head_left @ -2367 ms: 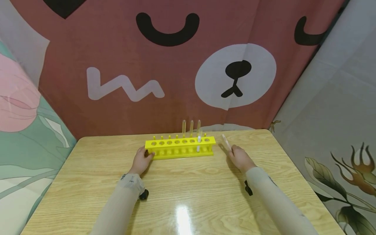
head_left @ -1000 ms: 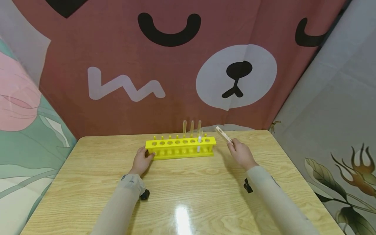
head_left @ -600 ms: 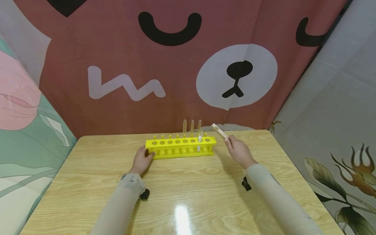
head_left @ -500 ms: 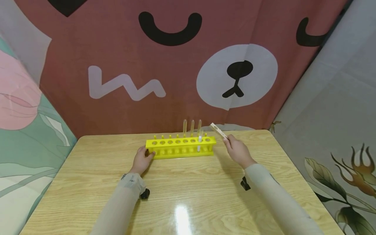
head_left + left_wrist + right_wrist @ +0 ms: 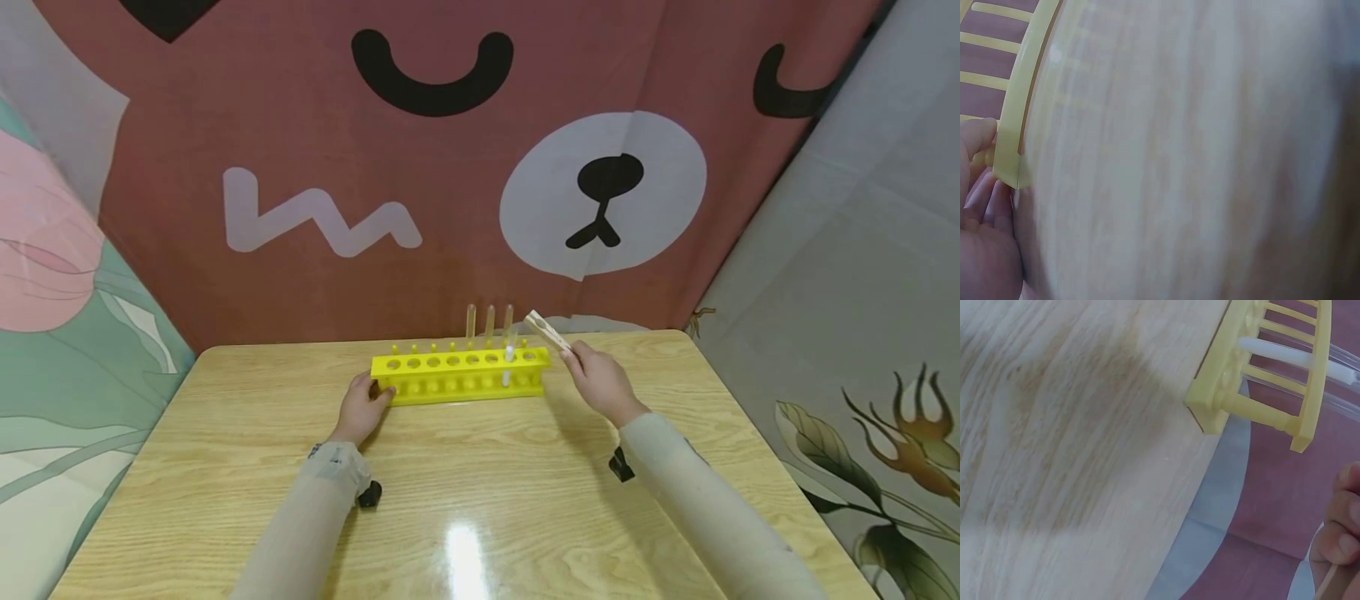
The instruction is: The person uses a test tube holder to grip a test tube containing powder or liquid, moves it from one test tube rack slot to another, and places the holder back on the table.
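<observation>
Only the head view shows the wooden clamp's (image 5: 552,333) far end, beyond the right hand (image 5: 603,385) gripping it; the left hand (image 5: 361,410), partly hidden, pinches the rack (image 5: 461,372).

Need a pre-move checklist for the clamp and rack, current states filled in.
1. Left hand gripping the left end of the yellow rack: ok.
2. Rack standing on the table: ok.
3. Right hand holding the wooden clamp: ok.
4. Tube with white inside seated in a rack hole: ok.
5. Clamp closed on that tube: not ok, it's apart from it.
6. Clamp mouth open wide enough for the tube: cannot tell.
</observation>
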The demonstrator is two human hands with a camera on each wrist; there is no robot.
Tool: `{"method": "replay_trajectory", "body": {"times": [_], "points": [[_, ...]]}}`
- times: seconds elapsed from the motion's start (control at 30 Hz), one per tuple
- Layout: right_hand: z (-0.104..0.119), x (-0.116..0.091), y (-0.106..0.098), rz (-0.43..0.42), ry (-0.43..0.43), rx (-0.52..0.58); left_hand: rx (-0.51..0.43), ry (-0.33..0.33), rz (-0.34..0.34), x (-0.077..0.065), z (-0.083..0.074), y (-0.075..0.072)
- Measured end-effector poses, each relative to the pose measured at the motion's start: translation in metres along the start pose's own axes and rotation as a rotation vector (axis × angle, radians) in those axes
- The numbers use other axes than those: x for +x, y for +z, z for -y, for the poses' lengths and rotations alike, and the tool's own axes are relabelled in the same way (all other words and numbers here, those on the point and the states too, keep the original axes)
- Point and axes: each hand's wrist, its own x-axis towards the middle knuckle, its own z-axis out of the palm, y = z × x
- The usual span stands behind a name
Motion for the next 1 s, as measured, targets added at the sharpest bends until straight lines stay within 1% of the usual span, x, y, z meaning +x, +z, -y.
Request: {"method": "replay_trajectory", "body": {"times": [0.2, 0.43, 0.63, 0.87, 1.0], "points": [[0.004, 0.003, -0.003, 0.009, 0.004, 0.003, 0.002, -0.006, 0.002, 0.000, 0.002, 0.000], [0.013, 0.002, -0.006, -0.007, -0.046, 0.029, -0.005, -0.017, -0.003, 0.001, 0.002, 0.000], [0.022, 0.002, -0.008, -0.010, -0.065, 0.050, -0.003, -0.014, 0.001, 0.001, 0.003, 0.000], [0.029, 0.003, -0.008, -0.040, -0.120, 0.002, 0.003, -0.009, 0.000, 0.001, 0.003, 0.000], [0.030, 0.002, -0.007, -0.048, -0.136, -0.018, -0.003, -0.005, 0.002, 0.001, 0.002, 0.001]]}}
